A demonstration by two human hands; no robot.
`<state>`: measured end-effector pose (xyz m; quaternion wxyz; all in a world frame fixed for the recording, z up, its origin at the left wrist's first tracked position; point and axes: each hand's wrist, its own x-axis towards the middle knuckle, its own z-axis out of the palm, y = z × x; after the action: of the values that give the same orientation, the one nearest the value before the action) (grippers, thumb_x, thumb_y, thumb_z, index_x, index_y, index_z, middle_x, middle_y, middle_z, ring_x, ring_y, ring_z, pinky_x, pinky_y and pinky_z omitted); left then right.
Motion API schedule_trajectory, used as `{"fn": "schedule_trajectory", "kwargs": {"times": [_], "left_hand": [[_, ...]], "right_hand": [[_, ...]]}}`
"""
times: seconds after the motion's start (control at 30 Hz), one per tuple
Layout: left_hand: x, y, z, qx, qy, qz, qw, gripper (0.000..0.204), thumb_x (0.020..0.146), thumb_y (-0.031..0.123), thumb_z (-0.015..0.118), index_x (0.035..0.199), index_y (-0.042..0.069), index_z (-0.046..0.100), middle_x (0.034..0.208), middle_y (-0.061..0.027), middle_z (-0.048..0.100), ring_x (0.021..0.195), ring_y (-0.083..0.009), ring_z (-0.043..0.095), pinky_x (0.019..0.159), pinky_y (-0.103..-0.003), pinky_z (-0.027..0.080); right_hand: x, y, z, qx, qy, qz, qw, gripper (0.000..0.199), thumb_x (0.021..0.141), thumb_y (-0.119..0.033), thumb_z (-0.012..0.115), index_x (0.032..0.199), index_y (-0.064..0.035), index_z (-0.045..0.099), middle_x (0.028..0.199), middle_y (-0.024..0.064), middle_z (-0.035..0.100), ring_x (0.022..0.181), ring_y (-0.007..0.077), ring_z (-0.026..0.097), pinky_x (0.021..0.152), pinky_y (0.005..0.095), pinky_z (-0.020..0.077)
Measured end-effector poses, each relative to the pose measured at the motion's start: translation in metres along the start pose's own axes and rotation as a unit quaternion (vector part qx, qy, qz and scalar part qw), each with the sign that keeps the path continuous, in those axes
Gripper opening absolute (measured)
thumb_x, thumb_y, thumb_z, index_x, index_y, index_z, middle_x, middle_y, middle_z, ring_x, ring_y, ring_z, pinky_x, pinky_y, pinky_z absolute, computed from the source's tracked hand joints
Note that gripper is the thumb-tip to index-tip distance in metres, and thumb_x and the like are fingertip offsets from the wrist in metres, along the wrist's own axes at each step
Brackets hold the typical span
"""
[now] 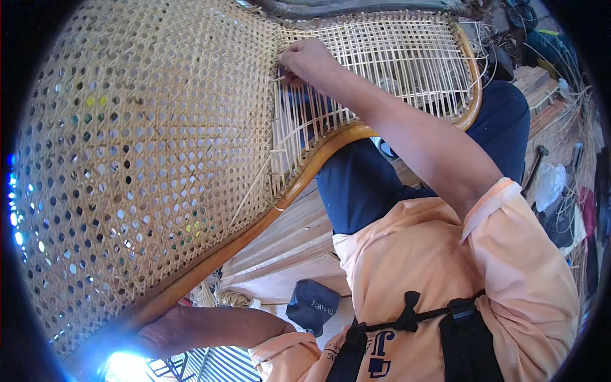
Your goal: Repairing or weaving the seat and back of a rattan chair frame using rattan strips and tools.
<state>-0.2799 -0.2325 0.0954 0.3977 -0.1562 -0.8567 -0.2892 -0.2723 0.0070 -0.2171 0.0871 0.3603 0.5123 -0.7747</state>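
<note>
A large woven cane panel point(159, 127) fills the left side, finished in an open pattern of small holes. It narrows into a curved section of loosely spaced cane strands point(407, 76), bordered by a bent, varnished wooden frame point(318, 156). At the seam between the two sections, my right hand point(309, 63) has its fingers pinched together on a thin cane strand, mostly covered by the fingers. Low on the left, my left hand point(156, 334) reaches to the lower wooden edge; its fingers are hidden behind the panel and bright glare.
The piece rests across my lap, over dark trousers point(359, 184). Wooden planks point(280, 242) lie beneath it. Near my left forearm are a dark pouch point(313, 304) and a coil of cane point(232, 298). Loose strands, a hammer-like tool point(538, 162) and a plastic bag point(550, 186) lie at the right.
</note>
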Motion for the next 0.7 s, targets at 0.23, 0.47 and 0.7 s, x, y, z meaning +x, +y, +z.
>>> {"fn": "schedule_trajectory", "kwargs": {"times": [0.23, 0.47, 0.7], "left_hand": [[-0.002, -0.004, 0.014, 0.001, -0.011, -0.003, 1.000, 0.055, 0.087, 0.039, 0.056, 0.118, -0.005, 0.046, 0.115, -0.0171, 0.049, 0.103, -0.0243, 0.051, 0.093, -0.039, 0.043], [-0.011, -0.011, 0.031, 0.000, -0.021, -0.018, 1.000, 0.054, 0.087, 0.038, 0.057, 0.121, -0.003, 0.045, 0.118, -0.0164, 0.048, 0.106, -0.0237, 0.049, 0.095, -0.040, 0.040], [-0.014, -0.016, 0.043, 0.003, -0.030, -0.031, 0.999, 0.054, 0.087, 0.036, 0.058, 0.123, -0.002, 0.044, 0.121, -0.0157, 0.047, 0.108, -0.0231, 0.048, 0.098, -0.040, 0.038]], "right_hand": [[0.005, 0.013, 0.014, -0.063, 0.090, -0.052, 0.993, 0.013, 0.084, -0.009, 0.055, 0.078, 0.0013, 0.061, 0.064, 0.0095, 0.061, 0.052, 0.0160, 0.061, 0.047, 0.0280, 0.0503], [0.014, 0.019, 0.017, -0.130, 0.105, -0.075, 0.983, 0.025, 0.079, -0.016, 0.051, 0.086, 0.0026, 0.066, 0.090, 0.0266, 0.064, 0.087, 0.0405, 0.063, 0.081, 0.0417, 0.0495], [0.014, 0.021, 0.015, -0.110, 0.094, -0.087, 0.986, 0.026, 0.079, -0.018, 0.051, 0.089, 0.0026, 0.065, 0.094, 0.0271, 0.063, 0.091, 0.0411, 0.061, 0.085, 0.0426, 0.0470]]}}
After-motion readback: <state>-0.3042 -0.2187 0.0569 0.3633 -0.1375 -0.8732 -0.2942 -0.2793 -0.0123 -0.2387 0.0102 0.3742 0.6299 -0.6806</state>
